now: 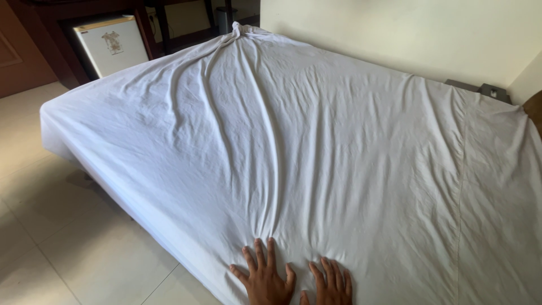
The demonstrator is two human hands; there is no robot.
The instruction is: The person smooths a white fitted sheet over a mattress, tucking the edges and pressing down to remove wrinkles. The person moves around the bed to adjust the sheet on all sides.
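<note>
White sheet, pale room — dark wood at the back

The sheet [316, 141] is plain white, greyed in its creases; the floor tiles [68, 248] are cream; the wall [406, 34] is off-white; the small fridge [113, 45] is white with a brownish mark — framed by reddish-brown wood furniture [51, 22].

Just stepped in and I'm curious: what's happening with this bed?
A person is pressing both bare hands flat on a wrinkled white cotton bed sheet near the bed's near edge. The left hand and right hand lie side by side, fingers spread, gripping nothing. Long creases run from the hands to the far corner, where the sheet is bunched. A small white fridge stands beyond the bed on the pale tiled floor.
</note>
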